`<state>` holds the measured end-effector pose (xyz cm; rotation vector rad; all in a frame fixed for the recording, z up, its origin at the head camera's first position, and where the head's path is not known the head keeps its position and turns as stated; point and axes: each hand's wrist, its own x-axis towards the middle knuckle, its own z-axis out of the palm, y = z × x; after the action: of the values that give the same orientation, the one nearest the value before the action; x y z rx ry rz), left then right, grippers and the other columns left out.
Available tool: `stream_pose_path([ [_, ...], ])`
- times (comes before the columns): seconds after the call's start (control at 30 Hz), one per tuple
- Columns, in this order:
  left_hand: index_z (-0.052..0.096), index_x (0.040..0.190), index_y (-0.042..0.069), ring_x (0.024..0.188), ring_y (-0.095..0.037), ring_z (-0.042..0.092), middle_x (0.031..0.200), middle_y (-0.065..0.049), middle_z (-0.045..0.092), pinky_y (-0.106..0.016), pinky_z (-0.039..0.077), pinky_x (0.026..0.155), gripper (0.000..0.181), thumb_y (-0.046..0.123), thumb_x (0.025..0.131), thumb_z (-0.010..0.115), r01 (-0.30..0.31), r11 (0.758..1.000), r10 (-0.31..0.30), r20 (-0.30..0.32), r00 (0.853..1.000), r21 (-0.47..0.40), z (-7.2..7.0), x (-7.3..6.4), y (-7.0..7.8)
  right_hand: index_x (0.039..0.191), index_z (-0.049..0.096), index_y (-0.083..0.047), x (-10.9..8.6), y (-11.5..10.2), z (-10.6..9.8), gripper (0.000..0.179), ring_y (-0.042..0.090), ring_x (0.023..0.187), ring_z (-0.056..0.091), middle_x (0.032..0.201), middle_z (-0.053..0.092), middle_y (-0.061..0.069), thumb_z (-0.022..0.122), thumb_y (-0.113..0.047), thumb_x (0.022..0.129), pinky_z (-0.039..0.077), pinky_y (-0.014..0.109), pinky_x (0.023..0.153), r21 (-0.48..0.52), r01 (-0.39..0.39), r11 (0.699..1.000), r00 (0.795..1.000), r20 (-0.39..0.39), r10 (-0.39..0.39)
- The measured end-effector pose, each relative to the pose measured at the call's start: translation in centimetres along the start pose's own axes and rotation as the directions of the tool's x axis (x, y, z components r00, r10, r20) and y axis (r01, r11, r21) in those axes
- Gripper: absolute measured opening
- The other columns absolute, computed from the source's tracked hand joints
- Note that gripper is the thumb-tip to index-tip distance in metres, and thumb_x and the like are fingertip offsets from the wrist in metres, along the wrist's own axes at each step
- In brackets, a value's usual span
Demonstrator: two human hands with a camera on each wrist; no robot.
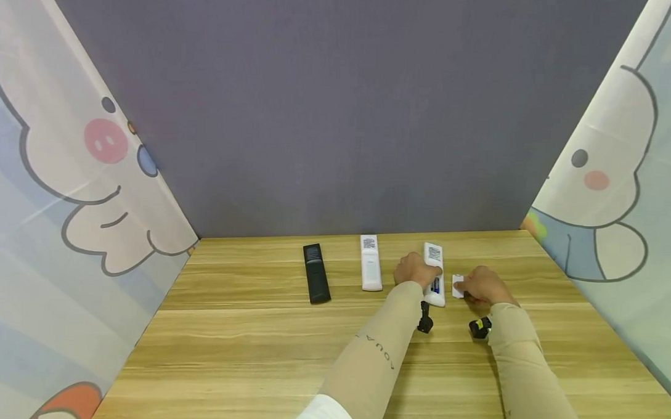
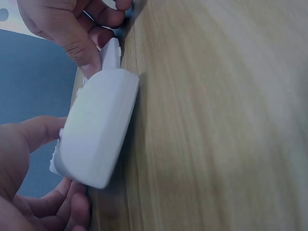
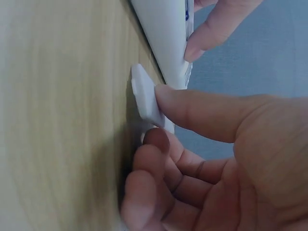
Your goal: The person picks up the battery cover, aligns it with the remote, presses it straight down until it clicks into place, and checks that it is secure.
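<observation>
A white remote control (image 1: pixel 434 255) lies back side up, its battery compartment uncovered and a blue battery (image 1: pixel 436 284) showing inside. My left hand (image 1: pixel 415 271) grips it, thumb over the top and fingers along its left side. In the left wrist view the remote's rounded end (image 2: pixel 98 130) faces the camera. Just to the right, my right hand (image 1: pixel 485 285) pinches a small white battery cover (image 1: pixel 457 286) between thumb and fingers. In the right wrist view the cover (image 3: pixel 147 96) is tilted close to the tabletop, apart from the remote. How many batteries are inside cannot be made out.
Left of my hands lie a second white remote (image 1: pixel 371 266), its back closed, and a black remote (image 1: pixel 316 275) further left. The wooden table (image 1: pixel 242 342) ends at a grey panel (image 1: pixel 339 111) behind, with printed cartoon curtains (image 1: pixel 46 236) on both sides.
</observation>
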<state>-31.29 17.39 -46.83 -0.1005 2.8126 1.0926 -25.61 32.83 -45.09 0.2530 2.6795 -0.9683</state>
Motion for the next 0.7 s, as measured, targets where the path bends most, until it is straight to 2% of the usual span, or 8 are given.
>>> stream_pose_path([
  [0.17, 0.067, 0.082, 0.012, 0.051, -0.018, 0.058, 0.064, -0.002, 0.063, -0.035, 0.045, 0.044, 0.036, 0.042, 0.079, 0.086, -0.014, 1.000, 0.014, 0.016, 1.000, -0.015, -0.2, 0.0, -0.2, 0.061, 0.049, -0.016, 0.3, 0.1, 0.3, 0.039, 0.007, 0.045, 0.042, 0.050, 0.046, -0.005, 0.061, -0.019, 0.098, 0.039, 0.024, 0.048, 0.037, 0.004, 0.999, 1.000, -0.020, -0.003],
  [0.3, 0.066, 0.075, 0.014, 0.051, -0.016, 0.057, 0.061, -0.001, 0.062, -0.033, 0.045, 0.046, 0.033, 0.042, 0.085, 0.078, -0.015, 1.000, 0.016, 0.053, 0.998, -0.023, -0.5, 0.0, -0.5, 0.069, 0.058, -0.009, 0.3, 0.0, 0.4, 0.029, 0.007, 0.047, 0.046, 0.054, 0.052, -0.004, 0.059, -0.015, 0.097, 0.043, 0.024, 0.049, 0.083, 0.008, 0.997, 0.999, -0.055, -0.004],
  [0.4, 0.065, 0.073, 0.014, 0.054, -0.015, 0.058, 0.062, -0.001, 0.062, -0.032, 0.045, 0.049, 0.030, 0.037, 0.089, 0.073, -0.016, 0.997, 0.023, 0.078, 0.997, -0.079, -1.4, -0.5, -0.7, 0.077, 0.061, -0.003, 0.3, 0.0, 0.4, 0.024, 0.008, 0.050, 0.050, 0.058, 0.056, -0.002, 0.058, -0.014, 0.098, 0.045, 0.024, 0.050, 0.103, 0.012, 0.995, 0.997, -0.081, -0.004],
  [0.5, 0.068, 0.078, 0.011, 0.059, -0.017, 0.055, 0.068, -0.003, 0.064, -0.032, 0.042, 0.052, 0.025, 0.031, 0.091, 0.071, -0.020, 0.987, 0.035, 0.090, 0.995, -0.159, -2.2, -1.0, -0.8, 0.088, 0.062, 0.002, 0.3, 0.0, 0.4, 0.022, 0.009, 0.056, 0.055, 0.065, 0.061, 0.002, 0.056, -0.015, 0.101, 0.049, 0.024, 0.053, 0.131, 0.010, 0.991, 0.995, -0.099, 0.003],
  [0.6, 0.070, 0.087, 0.006, 0.065, -0.019, 0.054, 0.076, -0.006, 0.066, -0.033, 0.041, 0.056, 0.022, 0.027, 0.091, 0.073, -0.012, 0.973, 0.035, 0.097, 0.995, -0.232, -2.3, -0.9, -1.0, 0.094, 0.062, 0.005, 0.4, -0.1, 0.4, 0.023, 0.010, 0.060, 0.057, 0.066, 0.061, 0.002, 0.055, -0.016, 0.101, 0.051, 0.024, 0.055, 0.159, 0.026, 0.987, 0.994, -0.110, -0.009],
  [0.7, 0.072, 0.092, 0.003, 0.071, -0.020, 0.058, 0.082, -0.008, 0.070, -0.035, 0.047, 0.062, 0.022, 0.024, 0.089, 0.077, 0.006, 0.952, 0.023, 0.093, 0.995, -0.305, -2.2, -0.9, -1.2, 0.094, 0.063, 0.005, 0.4, -0.4, 0.2, 0.023, 0.011, 0.060, 0.057, 0.065, 0.059, 0.001, 0.056, -0.017, 0.100, 0.051, 0.025, 0.055, 0.175, 0.065, 0.982, 0.991, -0.130, -0.042],
])
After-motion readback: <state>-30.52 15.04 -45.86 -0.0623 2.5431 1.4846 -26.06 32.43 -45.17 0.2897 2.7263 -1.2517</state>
